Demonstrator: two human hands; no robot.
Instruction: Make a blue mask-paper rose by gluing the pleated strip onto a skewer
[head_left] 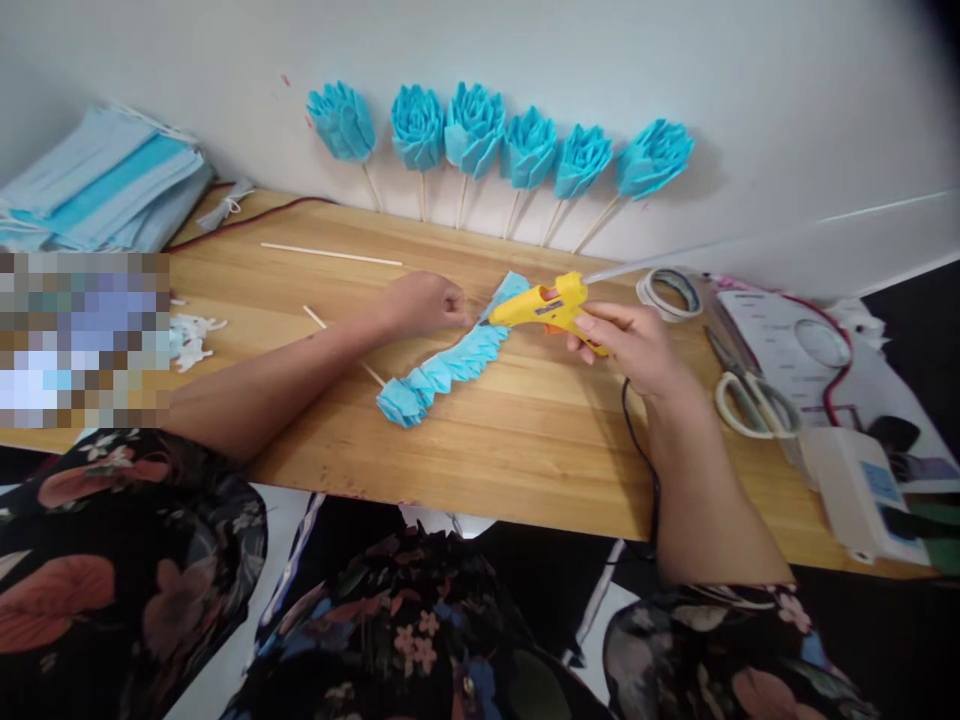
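Note:
My right hand (626, 340) is wrapped round a yellow hot glue gun (536, 305), with a clear glue stick (637, 265) poking out of its back end. The gun's nozzle points left and touches or hovers just over a light-blue pleated strip (465, 362) on the table. At the strip's near-left end is a rolled bud (403, 402) on a thin wooden stick (371, 374). My left hand (426, 305) is closed, its fingertips pinching at the strip's far edge beside the nozzle; the exact grip is partly hidden.
Several blue flowers on sticks (475, 130) lean against the wall. Face masks (105, 180) are stacked at left, with a loose stick (330, 254) nearby. Tape rolls (670, 292), scissors (754, 400), papers (787, 345) and a white container (862, 490) lie at right. A black cord (637, 440) hangs by my right wrist.

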